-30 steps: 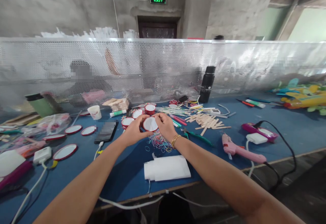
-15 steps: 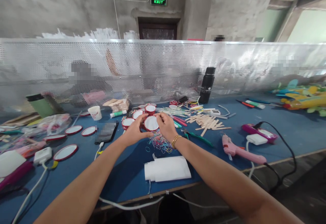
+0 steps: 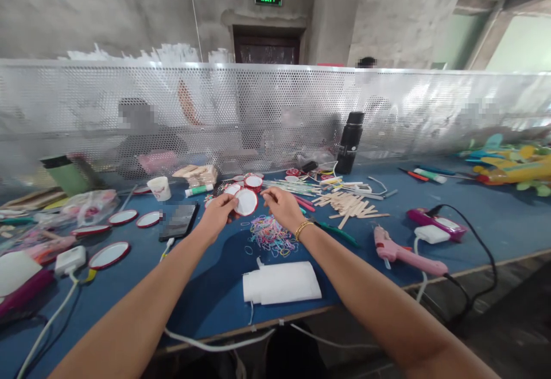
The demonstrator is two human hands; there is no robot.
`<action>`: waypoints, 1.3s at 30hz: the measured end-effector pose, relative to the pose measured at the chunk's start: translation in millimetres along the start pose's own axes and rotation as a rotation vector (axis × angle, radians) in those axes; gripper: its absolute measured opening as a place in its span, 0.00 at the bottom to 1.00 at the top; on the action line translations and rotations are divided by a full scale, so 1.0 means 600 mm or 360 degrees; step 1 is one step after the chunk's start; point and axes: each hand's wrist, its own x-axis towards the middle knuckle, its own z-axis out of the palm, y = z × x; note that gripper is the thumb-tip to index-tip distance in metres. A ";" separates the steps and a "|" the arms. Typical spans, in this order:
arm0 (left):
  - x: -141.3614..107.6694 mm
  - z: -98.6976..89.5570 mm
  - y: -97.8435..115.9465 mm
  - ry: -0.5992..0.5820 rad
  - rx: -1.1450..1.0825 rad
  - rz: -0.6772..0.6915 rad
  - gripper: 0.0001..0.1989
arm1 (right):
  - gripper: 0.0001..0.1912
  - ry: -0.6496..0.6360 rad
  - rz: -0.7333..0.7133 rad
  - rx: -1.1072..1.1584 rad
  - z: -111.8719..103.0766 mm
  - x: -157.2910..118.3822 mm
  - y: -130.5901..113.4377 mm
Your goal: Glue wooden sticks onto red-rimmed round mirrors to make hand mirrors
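My left hand point(image 3: 218, 213) pinches a round white lid-like disc with a red rim point(image 3: 247, 202) by its left edge, its white face tilted up toward me. Just to the right, my right hand point(image 3: 280, 205), with a gold bracelet at the wrist, is apart from the disc. Its thumb and forefinger are drawn together; whatever is between them is too small to make out. Below the hands lies a pile of coloured small rubber bands point(image 3: 273, 235). Similar red-rimmed discs point(image 3: 253, 181) sit right behind the held one, partly covered by it.
On the left lie more red-rimmed discs point(image 3: 109, 255), a phone point(image 3: 178, 221) and a paper cup point(image 3: 159, 188). Wooden sticks point(image 3: 350, 204), green-handled pliers point(image 3: 340, 234) and a pink glue gun point(image 3: 407, 254) are rightward. A black bottle point(image 3: 349, 143) stands behind; a folded white packet point(image 3: 282, 283) lies in front.
My right hand has let go of the disc and moved slightly right. The disc has shifted left and tilted, now held by my left hand alone, which uncovers more rubber bands.
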 end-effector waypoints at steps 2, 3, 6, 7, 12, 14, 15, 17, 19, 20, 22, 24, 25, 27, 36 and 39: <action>0.003 -0.003 -0.003 0.0063 0.0018 0.0024 0.15 | 0.07 -0.0175 -0.0024 -0.0161 -0.017 0.003 0.002; 0.004 -0.004 -0.004 0.0081 0.0024 0.0034 0.14 | 0.06 -0.0267 -0.0037 -0.0227 -0.026 0.003 0.001; 0.006 -0.006 -0.008 0.0088 0.0053 0.0039 0.14 | 0.06 -0.0493 -0.0018 -0.0327 -0.046 0.000 -0.008; 0.006 -0.007 -0.009 0.0090 0.0066 0.0038 0.13 | 0.07 -0.0540 -0.0003 -0.0337 -0.050 -0.002 -0.012; 0.006 -0.006 -0.011 0.0142 0.0136 0.0090 0.12 | 0.14 -0.0701 0.0048 -0.0439 -0.048 -0.012 -0.026; 0.006 -0.006 -0.010 0.0132 0.0151 0.0105 0.12 | 0.13 -0.0758 0.0056 -0.0503 -0.044 -0.014 -0.027; 0.006 -0.005 -0.010 0.0121 0.0148 0.0099 0.12 | 0.12 -0.0779 0.0048 -0.0526 -0.042 -0.015 -0.027; 0.006 -0.005 -0.009 0.0111 0.0133 0.0073 0.13 | 0.10 -0.0799 0.0019 -0.0547 -0.040 -0.014 -0.025; 0.006 -0.004 -0.007 0.0124 0.0119 0.0055 0.13 | 0.08 -0.0782 -0.0006 -0.0562 -0.040 -0.013 -0.022; 0.006 -0.004 -0.007 0.0134 0.0116 0.0057 0.14 | 0.07 -0.0765 -0.0013 -0.0573 -0.040 -0.012 -0.021; 0.006 -0.004 -0.006 0.0146 0.0114 0.0068 0.14 | 0.06 -0.0718 -0.0017 -0.0587 -0.040 -0.010 -0.019; 0.006 -0.004 -0.006 0.0150 0.0112 0.0079 0.15 | 0.07 -0.0706 -0.0005 -0.0561 -0.040 -0.010 -0.018; 0.007 -0.004 -0.007 0.0150 0.0114 0.0086 0.15 | 0.09 -0.0722 0.0008 -0.0544 -0.040 -0.010 -0.019; 0.007 -0.005 -0.009 0.0148 0.0117 0.0096 0.14 | 0.11 -0.0788 0.0039 -0.0540 -0.039 -0.011 -0.021; 0.007 -0.005 -0.011 0.0196 0.0153 0.0125 0.13 | 0.06 -0.0820 0.0089 -0.0487 -0.043 -0.009 -0.025; 0.007 -0.008 -0.012 0.0228 0.0301 0.0169 0.11 | 0.04 -0.0730 0.0114 -0.0246 -0.048 -0.005 -0.025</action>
